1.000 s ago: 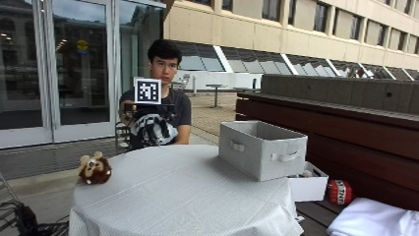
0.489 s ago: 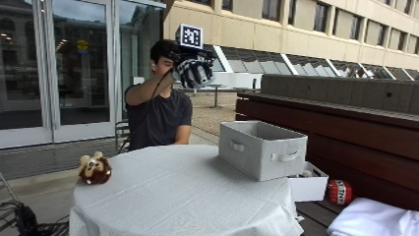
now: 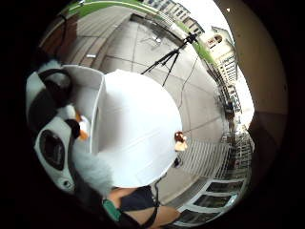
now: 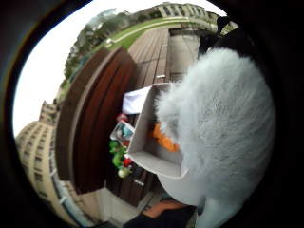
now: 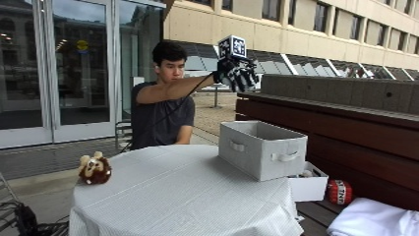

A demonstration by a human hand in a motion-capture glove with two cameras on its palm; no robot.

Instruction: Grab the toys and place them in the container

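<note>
In the outside view my gloved right hand is stretched out at head height, high above the grey fabric container on the round white table. It grips a grey, white and black plush toy. That toy's grey fur fills the thumb side palm view, with an orange part showing over the open container below. A brown plush toy sits at the table's left edge and is also seen far below as the brown toy.
A wooden bench runs along the right, bearing a small white box of colourful toys, a red round thing and a white cloth. A tripod stands on the paving beyond the table.
The hand rose with the grey plush toy from chest height to head height, then reached out to the right until it was above the container.
</note>
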